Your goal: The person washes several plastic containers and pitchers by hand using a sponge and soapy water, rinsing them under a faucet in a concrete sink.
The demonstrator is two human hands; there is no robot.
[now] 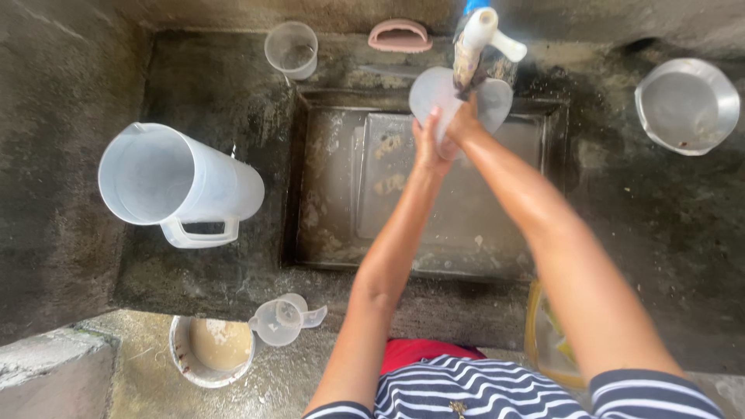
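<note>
While I watch from the head camera, I see both hands gripping a translucent round lid (454,101) right under the white tap (481,35), which I take as my landmark. My left hand (427,143) is wrapped on the lid's lower left edge, its fingers curled over the rim and the thumb pressed on the face; my right hand (464,124) closes on the lid from the right, fingers tucked behind it, so I cannot tell exactly how they lie. A dark scrap hangs from the tap's spout and touches the lid's top. Below the tap lies the sunken concrete basin (326,194), wet and stained, with the lid held above its far edge. Just left of the tap, against the back wall, sits a pink brush (400,36), and farther left a small clear cup (292,49) stands upright. Well to the right of the tap a steel bowl (687,105) rests on the concrete ledge. Far to the lower left of the tap a large translucent pitcher (178,186) lies on its side, mouth toward the left, handle toward me. Nearer to me, on the basin's front ledge, a small clear measuring jug (283,318) lies tipped beside a round white pot (182,357) holding murky brown liquid. A yellowish container (543,341) shows partly behind my right forearm.
</note>
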